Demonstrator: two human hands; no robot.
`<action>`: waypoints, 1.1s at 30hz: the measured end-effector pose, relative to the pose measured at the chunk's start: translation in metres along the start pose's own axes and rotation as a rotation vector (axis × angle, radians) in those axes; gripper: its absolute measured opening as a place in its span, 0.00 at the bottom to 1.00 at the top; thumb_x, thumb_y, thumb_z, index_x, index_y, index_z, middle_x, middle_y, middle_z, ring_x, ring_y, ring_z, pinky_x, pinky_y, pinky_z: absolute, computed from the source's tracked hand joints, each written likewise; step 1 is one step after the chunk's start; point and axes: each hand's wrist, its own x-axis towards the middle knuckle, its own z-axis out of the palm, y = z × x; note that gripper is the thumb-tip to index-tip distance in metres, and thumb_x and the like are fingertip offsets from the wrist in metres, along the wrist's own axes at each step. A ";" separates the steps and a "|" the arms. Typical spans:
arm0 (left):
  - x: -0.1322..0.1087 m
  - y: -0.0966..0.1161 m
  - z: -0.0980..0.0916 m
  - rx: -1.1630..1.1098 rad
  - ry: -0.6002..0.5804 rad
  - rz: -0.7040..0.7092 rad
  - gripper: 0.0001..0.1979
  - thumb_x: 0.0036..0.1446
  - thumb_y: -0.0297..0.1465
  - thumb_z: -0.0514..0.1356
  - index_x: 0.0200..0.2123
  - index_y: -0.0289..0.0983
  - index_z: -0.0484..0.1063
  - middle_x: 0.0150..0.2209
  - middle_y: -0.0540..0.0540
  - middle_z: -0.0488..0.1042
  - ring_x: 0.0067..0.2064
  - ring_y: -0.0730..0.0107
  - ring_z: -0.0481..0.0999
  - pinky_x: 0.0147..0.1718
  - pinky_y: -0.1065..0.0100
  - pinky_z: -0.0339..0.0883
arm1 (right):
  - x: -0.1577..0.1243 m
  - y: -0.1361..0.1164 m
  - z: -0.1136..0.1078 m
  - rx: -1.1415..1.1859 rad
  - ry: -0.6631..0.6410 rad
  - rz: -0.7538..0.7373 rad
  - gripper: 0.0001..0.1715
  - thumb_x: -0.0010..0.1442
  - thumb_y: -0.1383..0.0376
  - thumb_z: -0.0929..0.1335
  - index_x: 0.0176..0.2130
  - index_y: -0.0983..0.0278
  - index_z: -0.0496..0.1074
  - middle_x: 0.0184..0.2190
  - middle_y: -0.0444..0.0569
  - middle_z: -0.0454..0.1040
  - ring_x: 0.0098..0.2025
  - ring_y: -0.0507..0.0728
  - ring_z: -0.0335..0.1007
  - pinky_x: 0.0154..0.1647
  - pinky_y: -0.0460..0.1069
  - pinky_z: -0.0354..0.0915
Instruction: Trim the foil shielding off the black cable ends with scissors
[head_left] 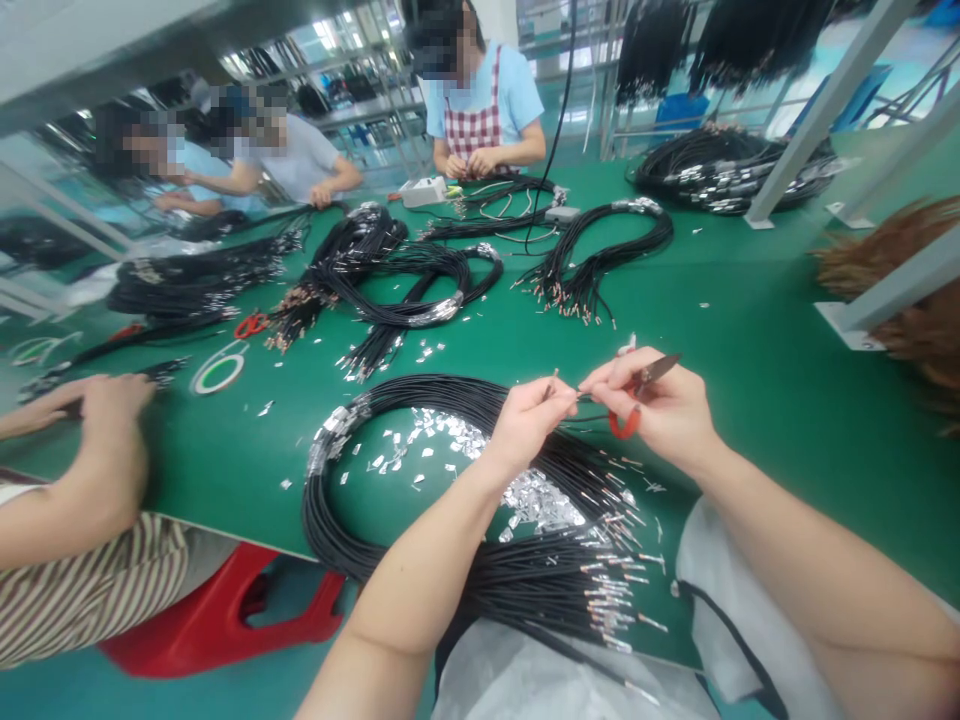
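Note:
My left hand (525, 420) pinches the end of a thin black cable (553, 382), holding its tip upward. My right hand (664, 410) grips red-handled scissors (634, 400), with the blades (660, 366) pointing up and right, close to the cable tip. Both hands hover over a large looped bundle of black cables (390, 400) lying on the green table (750, 420). The bundle's metal-tipped ends (607, 590) fan out near the front edge. Silver foil scraps (536, 500) lie heaped inside the loop.
A co-worker's arms (82, 450) in a striped sleeve rest at the left edge beside a tape roll (217, 372). Further cable bundles (420, 280) and red scissors (251, 324) lie farther back. Other people work across the table. A red stool (225, 610) stands below.

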 end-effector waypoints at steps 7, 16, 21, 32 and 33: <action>-0.001 0.003 -0.002 0.177 0.060 0.168 0.11 0.54 0.35 0.58 0.24 0.35 0.66 0.19 0.55 0.57 0.21 0.80 0.53 0.22 0.73 0.49 | 0.005 0.014 0.002 0.255 0.090 0.218 0.14 0.46 0.67 0.74 0.25 0.63 0.64 0.23 0.41 0.73 0.22 0.49 0.68 0.25 0.46 0.67; -0.005 0.000 0.005 0.544 0.190 0.364 0.11 0.53 0.30 0.58 0.21 0.36 0.63 0.21 0.54 0.61 0.24 0.78 0.58 0.26 0.72 0.53 | 0.000 0.004 0.008 0.224 0.114 0.257 0.13 0.46 0.64 0.74 0.27 0.63 0.65 0.24 0.43 0.75 0.24 0.51 0.70 0.28 0.48 0.69; -0.004 0.003 0.003 0.417 0.116 0.180 0.11 0.53 0.34 0.58 0.22 0.35 0.64 0.19 0.55 0.58 0.23 0.78 0.56 0.24 0.72 0.51 | 0.000 0.002 0.007 0.135 0.109 0.195 0.11 0.47 0.68 0.72 0.26 0.62 0.64 0.25 0.43 0.74 0.27 0.51 0.70 0.30 0.47 0.68; 0.001 0.010 -0.003 -0.133 -0.071 -0.181 0.18 0.45 0.42 0.63 0.21 0.34 0.64 0.14 0.59 0.49 0.16 0.84 0.45 0.16 0.74 0.37 | -0.005 0.003 0.012 0.032 0.127 0.069 0.11 0.50 0.69 0.70 0.24 0.62 0.63 0.26 0.44 0.73 0.29 0.52 0.69 0.31 0.48 0.66; 0.002 0.011 -0.003 -0.159 -0.087 -0.205 0.18 0.45 0.42 0.63 0.21 0.34 0.64 0.14 0.59 0.48 0.16 0.85 0.45 0.16 0.74 0.35 | -0.005 0.004 0.013 0.022 0.129 0.071 0.11 0.50 0.69 0.70 0.24 0.62 0.63 0.26 0.44 0.73 0.29 0.52 0.69 0.31 0.48 0.66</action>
